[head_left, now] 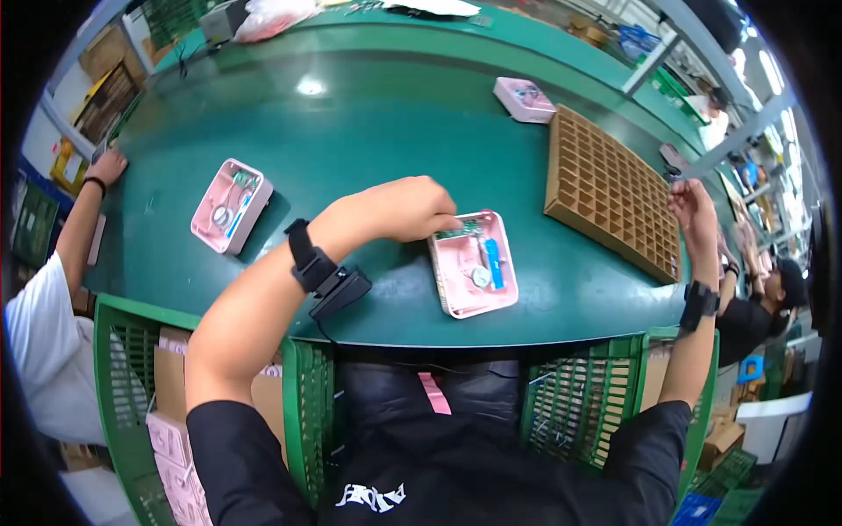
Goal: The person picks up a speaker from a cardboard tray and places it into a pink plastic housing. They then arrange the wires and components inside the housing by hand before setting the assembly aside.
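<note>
In front of me on the green table lies an open pink plastic case. Inside it are a green circuit board, a blue part and a round silvery part. My left hand is closed on the case's upper left corner, its thumb by the circuit board. Out to the right, my right hand is raised beside the cardboard divider box, fingers curled together. Whatever those fingers hold is too small to make out. A dark band with a device sits on each wrist.
A second open pink case stands to the left, a third behind the divider box. Green crates with pink cases and cardboard flank my lap. One person's arm rests at the left table edge; another person is at the right.
</note>
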A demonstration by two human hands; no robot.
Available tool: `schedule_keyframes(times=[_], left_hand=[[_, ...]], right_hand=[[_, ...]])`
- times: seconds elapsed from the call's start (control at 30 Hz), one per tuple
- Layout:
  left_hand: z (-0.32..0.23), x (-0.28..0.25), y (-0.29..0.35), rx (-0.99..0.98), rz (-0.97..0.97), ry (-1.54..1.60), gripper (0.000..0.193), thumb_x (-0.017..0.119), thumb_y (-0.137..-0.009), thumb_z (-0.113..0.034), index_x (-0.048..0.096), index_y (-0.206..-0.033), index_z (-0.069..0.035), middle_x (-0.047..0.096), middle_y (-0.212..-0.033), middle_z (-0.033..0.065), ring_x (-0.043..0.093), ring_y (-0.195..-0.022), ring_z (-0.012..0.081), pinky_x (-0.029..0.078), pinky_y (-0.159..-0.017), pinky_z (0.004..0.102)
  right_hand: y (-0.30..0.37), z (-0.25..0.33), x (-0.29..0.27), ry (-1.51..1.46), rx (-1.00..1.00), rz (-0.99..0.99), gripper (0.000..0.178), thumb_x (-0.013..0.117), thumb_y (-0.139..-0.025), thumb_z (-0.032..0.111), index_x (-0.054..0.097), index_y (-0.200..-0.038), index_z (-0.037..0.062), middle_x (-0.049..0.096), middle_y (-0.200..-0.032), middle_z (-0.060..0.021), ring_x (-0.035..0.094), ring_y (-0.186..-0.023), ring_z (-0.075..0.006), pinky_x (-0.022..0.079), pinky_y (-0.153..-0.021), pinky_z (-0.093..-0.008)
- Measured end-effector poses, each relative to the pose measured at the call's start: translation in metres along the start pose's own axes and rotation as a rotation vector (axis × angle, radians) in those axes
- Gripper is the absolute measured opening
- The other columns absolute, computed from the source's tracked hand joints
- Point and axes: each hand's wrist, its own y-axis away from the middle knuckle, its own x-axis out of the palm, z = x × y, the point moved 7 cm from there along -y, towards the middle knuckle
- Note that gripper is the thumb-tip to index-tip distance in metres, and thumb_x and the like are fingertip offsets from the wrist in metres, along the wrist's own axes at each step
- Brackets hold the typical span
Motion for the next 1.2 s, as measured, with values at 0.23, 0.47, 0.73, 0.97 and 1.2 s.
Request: schedule_keyframes(times=[0.23,0.47,0.73,0.97,1.2], left_hand=[[-0.015,0.002,0.007,0.182,-0.067,0.163,0.03,0.063,-0.102,-0.026,0.071,-0.11,0.002,0.073,-0.095,0.0203,0.069,-0.092,0.0369,0.054,-0.079,0.0467],[-0.031,0.017,0.015,-0.259,0.401,0.022,0.044,0.068,-0.099,-0.028,0.058,-0.131,0.0,0.072,-0.099,0.0218,0.071,-0.092,0.0339,0.055,-0.077,0.0461],[-0.039,0.01,-0.003,0.124,-0.181,0.282,0.061,0.072,-0.093,-0.023,0.045,-0.143,0.001,0.07,-0.106,0.0228,0.071,-0.09,0.0366,0.056,-0.078,0.0451],[-0.039,0.034,0.002,0.016,0.005,0.155,0.051,0.068,-0.09,-0.015,0.052,-0.135,0.001,0.069,-0.108,0.0205,0.067,-0.103,0.0395,0.054,-0.09,0.048],[-0.081,0.0,0.003,0.309,-0.312,0.145,0.055,0.08,-0.086,-0.021,0.058,-0.133,-0.003,0.066,-0.111,0.0139,0.064,-0.1,0.0341,0.048,-0.097,0.0426]], right_hand=[[0.108,0.016,0.25,-0.337,0.176,0.508,0.022,0.05,-0.109,0.026,0.048,-0.096,0.009,0.062,-0.097,-0.0131,0.062,-0.086,-0.0234,0.053,-0.073,-0.0337],[0.161,-0.012,0.293,-0.416,0.331,0.78,0.026,0.052,-0.107,0.029,0.042,-0.093,0.0084,0.063,-0.09,-0.0202,0.065,-0.079,-0.0289,0.054,-0.073,-0.0379],[0.166,-0.026,0.307,-0.426,0.385,0.842,0.027,0.051,-0.107,0.027,0.043,-0.091,0.0065,0.065,-0.094,-0.023,0.065,-0.08,-0.0281,0.055,-0.075,-0.0385],[0.153,-0.024,0.298,-0.414,0.31,0.852,0.024,0.05,-0.108,0.024,0.044,-0.092,0.0063,0.065,-0.094,-0.0218,0.064,-0.081,-0.0275,0.055,-0.076,-0.0378],[0.155,-0.024,0.299,-0.466,0.305,0.872,0.027,0.049,-0.109,0.026,0.045,-0.093,0.0059,0.065,-0.095,-0.0205,0.065,-0.084,-0.0277,0.055,-0.077,-0.0373]])
